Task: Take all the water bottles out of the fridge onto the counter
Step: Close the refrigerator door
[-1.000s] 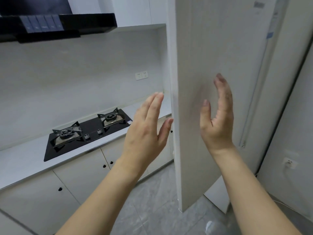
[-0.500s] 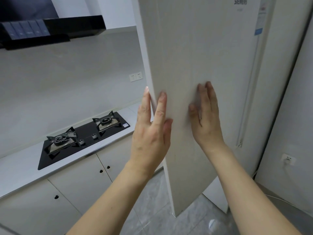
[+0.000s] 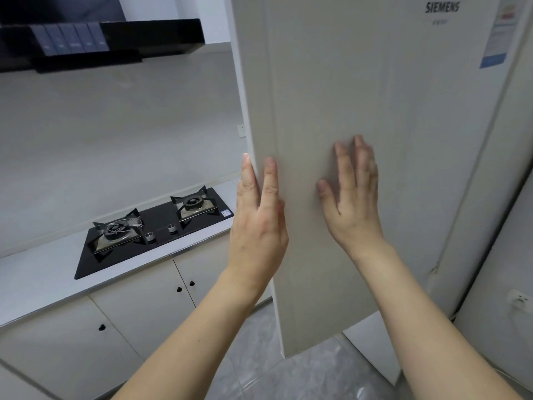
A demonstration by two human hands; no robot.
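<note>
Oddly, no water bottles show anywhere; presumably they sit behind the fridge door [image 3: 360, 82] filling the right of the frame. Both hands lie flat with straight fingers, left hand [image 3: 259, 223] at its edge, right hand [image 3: 353, 197] on its face. Pulling it wide seems next, with the counter [image 3: 43, 272] waiting lower left.

The light was soft and even, with weak shadows. The right hand [image 3: 353, 197] was blurred by motion, and straight lines bent near the edges.

Matt beige fridge door [image 3: 360, 82], glossy black glass hob [image 3: 155, 229], smooth pale counter [image 3: 37, 272]
</note>
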